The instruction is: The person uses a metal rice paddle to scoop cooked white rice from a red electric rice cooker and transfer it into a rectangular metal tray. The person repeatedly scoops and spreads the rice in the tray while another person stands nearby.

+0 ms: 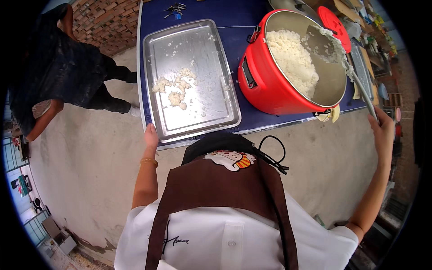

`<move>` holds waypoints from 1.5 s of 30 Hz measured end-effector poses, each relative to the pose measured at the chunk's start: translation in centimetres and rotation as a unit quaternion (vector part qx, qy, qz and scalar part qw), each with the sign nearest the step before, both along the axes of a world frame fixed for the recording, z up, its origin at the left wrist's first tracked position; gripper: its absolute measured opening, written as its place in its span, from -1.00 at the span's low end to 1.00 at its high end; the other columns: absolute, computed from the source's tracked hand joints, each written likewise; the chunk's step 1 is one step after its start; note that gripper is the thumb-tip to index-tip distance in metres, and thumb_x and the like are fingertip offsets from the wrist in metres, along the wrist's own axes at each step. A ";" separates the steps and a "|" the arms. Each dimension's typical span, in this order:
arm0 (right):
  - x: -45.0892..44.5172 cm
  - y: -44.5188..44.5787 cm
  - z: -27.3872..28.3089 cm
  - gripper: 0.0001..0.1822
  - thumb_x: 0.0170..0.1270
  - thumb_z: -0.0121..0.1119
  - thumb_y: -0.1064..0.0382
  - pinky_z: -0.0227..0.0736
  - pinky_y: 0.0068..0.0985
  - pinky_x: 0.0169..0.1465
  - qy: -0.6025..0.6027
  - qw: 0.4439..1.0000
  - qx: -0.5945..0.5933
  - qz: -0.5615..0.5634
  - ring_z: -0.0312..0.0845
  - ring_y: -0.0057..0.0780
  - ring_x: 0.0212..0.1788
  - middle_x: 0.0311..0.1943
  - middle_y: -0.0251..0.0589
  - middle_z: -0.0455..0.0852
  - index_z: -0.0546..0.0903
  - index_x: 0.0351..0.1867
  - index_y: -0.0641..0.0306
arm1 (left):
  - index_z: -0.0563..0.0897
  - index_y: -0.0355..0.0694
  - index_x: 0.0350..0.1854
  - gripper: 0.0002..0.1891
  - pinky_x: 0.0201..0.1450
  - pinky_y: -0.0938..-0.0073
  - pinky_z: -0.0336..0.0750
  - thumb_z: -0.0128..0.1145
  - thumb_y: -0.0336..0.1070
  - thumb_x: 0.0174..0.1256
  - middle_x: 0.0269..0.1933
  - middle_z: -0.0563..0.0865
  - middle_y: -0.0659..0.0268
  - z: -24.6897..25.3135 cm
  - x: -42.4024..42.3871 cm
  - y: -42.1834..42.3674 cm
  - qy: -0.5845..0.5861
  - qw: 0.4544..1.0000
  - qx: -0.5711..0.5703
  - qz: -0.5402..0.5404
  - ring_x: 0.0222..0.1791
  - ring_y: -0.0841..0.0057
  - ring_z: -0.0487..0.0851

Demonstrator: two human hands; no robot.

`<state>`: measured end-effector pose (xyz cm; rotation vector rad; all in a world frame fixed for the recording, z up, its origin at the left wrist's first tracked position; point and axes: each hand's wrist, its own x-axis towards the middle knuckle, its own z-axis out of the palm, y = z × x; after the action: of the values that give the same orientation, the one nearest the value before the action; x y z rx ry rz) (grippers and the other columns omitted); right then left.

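Observation:
My right hand [383,131] is closed around the handle of a long metal spatula [363,92]. Its broad blade [320,40] lies against the inside wall of a red insulated barrel [266,91] and has rice stuck to it. White cooked rice [292,60] is heaped inside the barrel, mostly on the left. At the near left corner of a shallow steel tray [189,130] is my left hand [151,137]; its fingers are partly hidden, so whether it grips the tray or the table edge cannot be told. Small clumps of rice [177,87] and loose grains lie in the tray.
Both vessels stand on a blue-covered table [233,44]. A bunch of keys [175,10] lies at its far side. Behind the barrel is a red lid [334,27]. A yellowish cloth [327,115] shows under the barrel's near edge. Another person [67,71] stands left of the table.

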<state>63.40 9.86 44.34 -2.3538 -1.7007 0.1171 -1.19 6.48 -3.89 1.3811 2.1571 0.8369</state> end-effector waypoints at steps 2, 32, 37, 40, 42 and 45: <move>-1.1 0.0 0.0 -0.64 0.23 0.18 0.32 0.10 -0.74 -0.53 0.066 0.998 0.000 -0.012 0.23 -0.81 -0.57 -0.56 -0.52 0.47 0.59 0.06 0.39 | 0.51 -0.35 -0.22 -0.69 -0.17 0.18 0.44 -0.20 -0.20 0.47 -0.30 0.61 -0.10 0.1 0.0 -0.3 -0.003 1.000 0.019 0.004 -0.26 -0.07 0.56; -36.1 18.4 -24.5 -0.63 0.17 0.04 0.42 0.59 -0.29 -0.21 -0.279 0.888 -0.082 0.357 0.68 -0.10 -0.23 -0.34 0.09 0.69 0.46 0.06 0.33 | 0.45 -0.26 -0.29 -0.75 -0.28 -0.01 0.36 -0.17 -0.19 0.45 -0.35 0.56 -0.16 1.5 0.7 -0.6 -0.129 0.991 0.001 0.024 -0.27 -0.20 0.47; -37.9 15.4 -25.2 -0.40 0.08 0.01 0.48 0.57 -0.23 -0.26 -0.223 0.835 -0.238 0.442 0.68 -0.03 -0.32 -0.39 0.14 0.68 0.26 0.24 0.49 | 0.45 -0.22 -0.29 -0.75 -0.30 -0.07 0.36 -0.18 -0.16 0.44 -0.39 0.58 -0.14 1.3 0.5 -0.7 -0.107 0.994 -0.020 0.024 -0.30 -0.20 0.50; -37.2 11.0 -22.5 -0.34 0.03 -0.01 0.51 0.56 -0.17 -0.22 -0.188 0.822 -0.305 0.442 0.66 0.05 -0.32 -0.38 0.20 0.67 0.21 0.27 0.53 | 0.45 -0.22 -0.29 -0.76 -0.31 -0.09 0.35 -0.18 -0.16 0.44 -0.40 0.58 -0.14 1.7 0.6 -0.9 -0.103 0.994 -0.015 0.027 -0.32 -0.20 0.51; -36.6 8.0 -20.8 -0.29 0.00 0.01 0.52 0.55 -0.15 -0.19 -0.182 0.807 -0.364 0.429 0.65 0.07 -0.31 -0.37 0.22 0.67 0.17 0.29 0.56 | 0.44 -0.21 -0.30 -0.76 -0.32 -0.10 0.35 -0.17 -0.17 0.44 -0.41 0.58 -0.14 1.5 0.6 -0.8 -0.098 0.995 -0.014 0.024 -0.32 -0.19 0.51; -36.5 5.6 -18.1 -0.28 -0.01 0.05 0.49 0.51 -0.12 -0.10 -0.129 0.813 -0.399 0.403 0.62 0.11 -0.24 -0.31 0.25 0.66 0.22 0.30 0.47 | 0.43 -0.22 -0.31 -0.78 -0.33 -0.09 0.34 -0.16 -0.18 0.44 -0.41 0.57 -0.14 1.2 0.5 -0.9 -0.102 0.995 0.001 0.022 -0.33 -0.20 0.50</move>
<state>26.89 15.50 26.29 -1.8833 -3.1774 0.8295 -0.67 5.57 -2.65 1.1969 2.0368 0.9524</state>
